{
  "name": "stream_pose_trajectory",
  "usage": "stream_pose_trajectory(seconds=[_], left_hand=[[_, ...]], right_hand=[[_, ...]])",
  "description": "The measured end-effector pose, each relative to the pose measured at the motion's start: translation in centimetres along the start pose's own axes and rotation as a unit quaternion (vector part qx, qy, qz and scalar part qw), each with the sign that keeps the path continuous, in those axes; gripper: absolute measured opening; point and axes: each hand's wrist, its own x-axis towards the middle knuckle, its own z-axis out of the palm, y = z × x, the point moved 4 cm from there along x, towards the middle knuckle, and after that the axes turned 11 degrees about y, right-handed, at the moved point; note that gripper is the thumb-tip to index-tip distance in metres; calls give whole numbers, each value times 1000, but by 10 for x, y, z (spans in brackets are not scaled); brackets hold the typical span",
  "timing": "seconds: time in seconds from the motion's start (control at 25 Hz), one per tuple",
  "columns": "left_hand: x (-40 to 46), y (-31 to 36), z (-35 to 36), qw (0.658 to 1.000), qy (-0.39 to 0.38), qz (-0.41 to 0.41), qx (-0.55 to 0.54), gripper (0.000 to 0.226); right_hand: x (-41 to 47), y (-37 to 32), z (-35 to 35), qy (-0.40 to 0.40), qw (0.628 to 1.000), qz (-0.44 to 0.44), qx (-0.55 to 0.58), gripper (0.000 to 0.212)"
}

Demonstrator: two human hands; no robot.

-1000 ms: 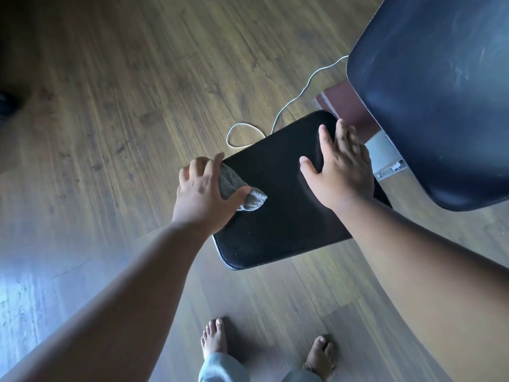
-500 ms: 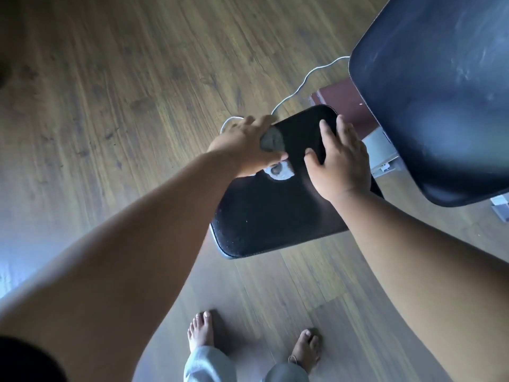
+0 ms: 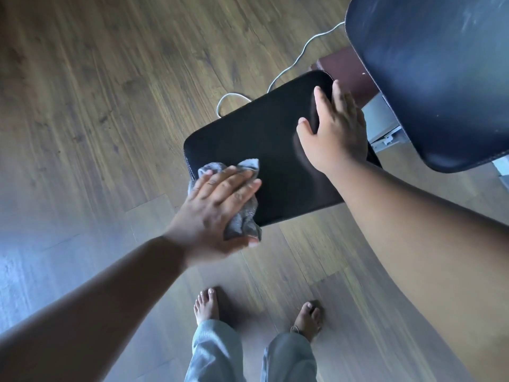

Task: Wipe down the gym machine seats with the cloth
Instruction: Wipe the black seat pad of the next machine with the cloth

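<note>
Cloth back at the seat's near-left corner

The left hand (image 3: 217, 208), up at the far edge half a second ago, now presses the grey cloth (image 3: 242, 221) flat with straight fingers on the black seat (image 3: 275, 150); the right hand (image 3: 337, 133) stays spread, holding nothing, on the seat's right side.

Left hand (image 3: 217, 205) lies flat, fingers straight, pressing a grey cloth (image 3: 239, 216) onto the near left corner of the black seat (image 3: 270, 150). Right hand (image 3: 336, 133) rests open on the seat's far right edge. A dark backrest (image 3: 435, 78) stands at upper right. A white cable (image 3: 286, 70) loops on the wooden floor (image 3: 96, 106). Bare feet (image 3: 206, 307) stand below the seat.
</note>
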Motion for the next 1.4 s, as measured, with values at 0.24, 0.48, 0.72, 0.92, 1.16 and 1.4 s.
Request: stream_pose_trajectory(seconds=[0.24, 0.48, 0.72, 0.92, 1.16, 1.4], left_hand=[[20, 50, 21, 993, 45, 19, 111, 80], [-35, -9, -2, 988, 58, 19, 140, 84], [-7, 20, 13, 994, 35, -5, 105, 86], [44, 61, 30, 994, 25, 6, 104, 85], [75, 84, 46, 996, 12, -24, 90, 94], [33, 45, 16, 987, 2, -80, 140, 99]], right_hand=[[-2, 3, -4, -6, 1000, 1, 6, 66], [-3, 0, -2, -15, 1000, 4, -5, 66], [-2, -1, 0, -17, 1000, 1, -12, 68], [-1, -1, -1, -18, 1000, 6, 1, 68], [3, 7, -9, -28, 994, 39, 98, 62], [1, 8, -11, -63, 994, 28, 88, 64]])
